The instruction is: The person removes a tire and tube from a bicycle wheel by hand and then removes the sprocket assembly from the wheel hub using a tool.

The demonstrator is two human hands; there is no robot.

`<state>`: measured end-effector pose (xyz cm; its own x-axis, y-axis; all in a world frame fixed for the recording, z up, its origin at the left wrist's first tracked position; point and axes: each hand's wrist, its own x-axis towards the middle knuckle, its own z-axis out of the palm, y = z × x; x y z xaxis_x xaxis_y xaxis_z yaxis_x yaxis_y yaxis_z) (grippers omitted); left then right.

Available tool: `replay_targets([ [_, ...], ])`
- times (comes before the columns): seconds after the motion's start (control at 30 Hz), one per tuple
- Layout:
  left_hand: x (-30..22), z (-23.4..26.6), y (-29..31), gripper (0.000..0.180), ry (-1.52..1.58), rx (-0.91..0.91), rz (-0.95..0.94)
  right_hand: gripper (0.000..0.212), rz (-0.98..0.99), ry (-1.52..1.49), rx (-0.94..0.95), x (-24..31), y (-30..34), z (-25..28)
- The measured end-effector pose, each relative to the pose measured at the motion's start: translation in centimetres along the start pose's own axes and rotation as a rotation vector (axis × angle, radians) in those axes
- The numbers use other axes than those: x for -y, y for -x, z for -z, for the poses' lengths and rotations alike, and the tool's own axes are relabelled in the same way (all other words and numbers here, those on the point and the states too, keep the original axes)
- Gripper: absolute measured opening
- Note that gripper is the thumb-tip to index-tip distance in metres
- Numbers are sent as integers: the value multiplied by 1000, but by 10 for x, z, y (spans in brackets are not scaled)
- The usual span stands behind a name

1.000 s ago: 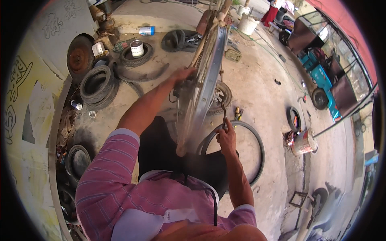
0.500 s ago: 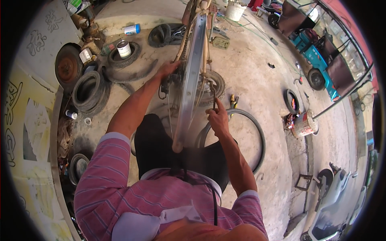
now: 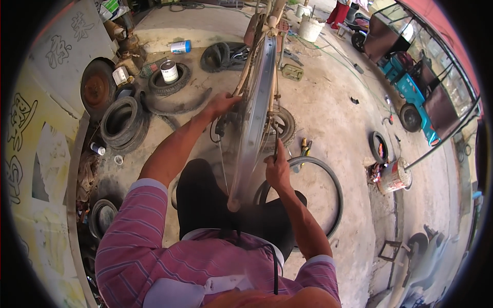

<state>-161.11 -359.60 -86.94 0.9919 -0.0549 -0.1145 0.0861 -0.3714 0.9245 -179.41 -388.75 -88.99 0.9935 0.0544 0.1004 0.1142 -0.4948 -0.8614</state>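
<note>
A bare silver wheel rim (image 3: 255, 110) stands edge-on in a bicycle frame (image 3: 276, 15) in front of me, its near end blurred between my knees. My left hand (image 3: 224, 104) is closed at a frame tube on the rim's left side, its fingertips partly hidden. Below that hand hangs the derailleur (image 3: 221, 126). On the right side, my right hand (image 3: 278, 172) grips a slim dark tool that looks like a wrench (image 3: 276, 136). The tool's upper end reaches up to the wheel's axle area; its exact contact is too small to tell.
A loose bicycle tyre (image 3: 336, 187) lies beside my right leg, with yellow-handled pliers (image 3: 306, 146) behind it. Stacked tyres (image 3: 123, 123), a paint can (image 3: 169, 72) and a blue-white can (image 3: 181, 47) stand left. A bucket (image 3: 395, 177) and a teal three-wheeler (image 3: 408, 87) are right.
The whole view has shifted, so the scene sits lower and farther right. My right hand's raised index finger has folded in around the wrench. My left hand stays by the frame.
</note>
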Motion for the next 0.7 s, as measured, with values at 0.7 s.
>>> replay_targets([
  [0.7, 18, 4, -3, 48, -9, -66, -142, 31, 24, 87, 85, -126, -105, -66],
])
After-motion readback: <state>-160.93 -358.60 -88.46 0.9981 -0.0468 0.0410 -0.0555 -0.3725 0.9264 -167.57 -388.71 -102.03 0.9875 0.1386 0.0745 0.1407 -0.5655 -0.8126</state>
